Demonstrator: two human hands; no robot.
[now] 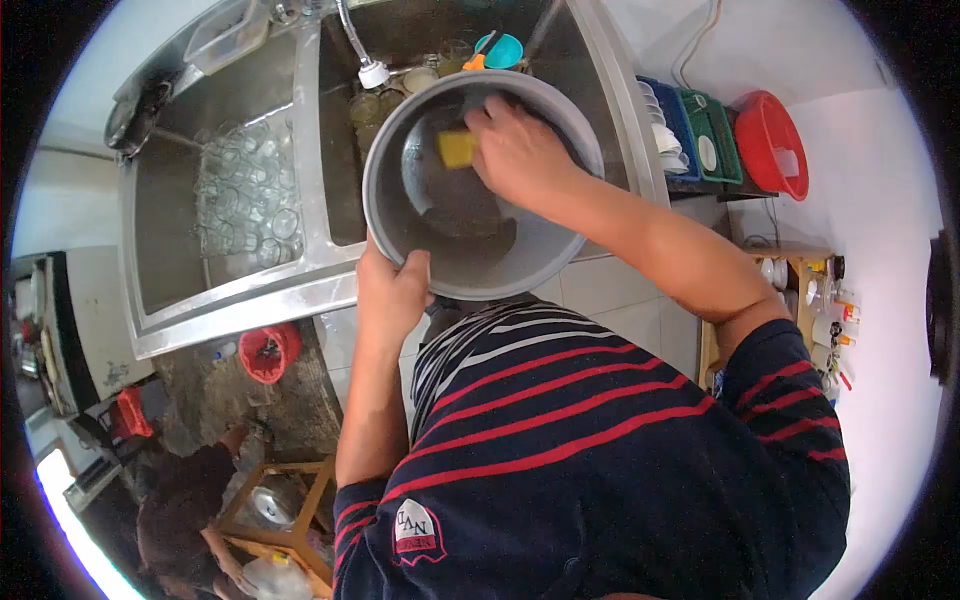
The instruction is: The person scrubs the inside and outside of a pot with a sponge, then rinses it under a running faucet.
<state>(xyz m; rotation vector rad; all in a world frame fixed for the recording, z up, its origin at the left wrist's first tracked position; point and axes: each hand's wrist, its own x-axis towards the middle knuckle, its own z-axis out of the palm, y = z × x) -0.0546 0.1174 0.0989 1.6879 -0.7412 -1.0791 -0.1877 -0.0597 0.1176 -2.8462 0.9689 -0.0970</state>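
A large grey metal pot (pixel 400 205) is tilted over the edge of a steel double sink (pixel 320 150). My left hand (pixel 392 290) grips the pot's near rim from below. Inside the pot, my right hand (pixel 520 150) presses a yellow sponge (pixel 457 148) against the inner wall. A tap nozzle (pixel 372 72) hangs just above the pot's far rim.
The left sink basin holds several clear glasses (pixel 245 195); more cups (pixel 372 105) and a teal ladle (pixel 503 50) lie behind the pot. Blue and green dish racks (pixel 690 130) and a red basin (pixel 772 145) stand at right. Another person (pixel 185 520) crouches at lower left beside a wooden stool (pixel 285 510).
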